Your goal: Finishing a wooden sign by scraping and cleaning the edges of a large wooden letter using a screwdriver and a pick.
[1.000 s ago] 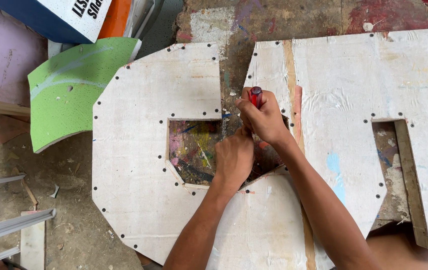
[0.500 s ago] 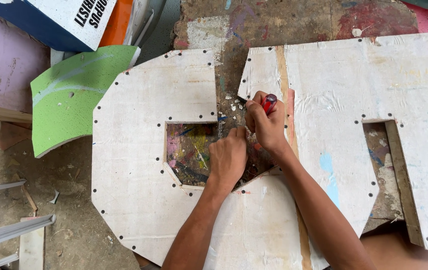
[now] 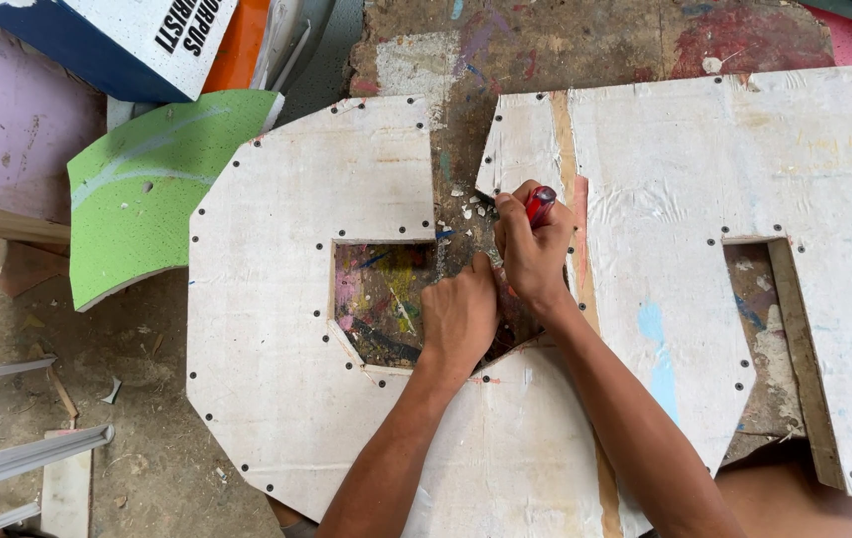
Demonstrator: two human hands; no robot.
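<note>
Both hands [image 3: 501,284] seem shifted slightly right — red-handled tool [image 3: 540,204] tilted more upright.

Red-handled tool [image 3: 540,204]: gripped upright in the right hand [image 3: 531,249], tip hidden behind the fingers, at the gap between panels. White board panel [image 3: 286,329]: flat, octagonal outline, square cutout at centre, edges lined with dark fastener holes, surface scuffed. Left hand [image 3: 458,317] rests fisted at the cutout's right edge.

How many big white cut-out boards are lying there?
2. One white board lies on the left under the left hand; the other white board lies on the right, running past the frame edge, so more may be hidden.
</note>
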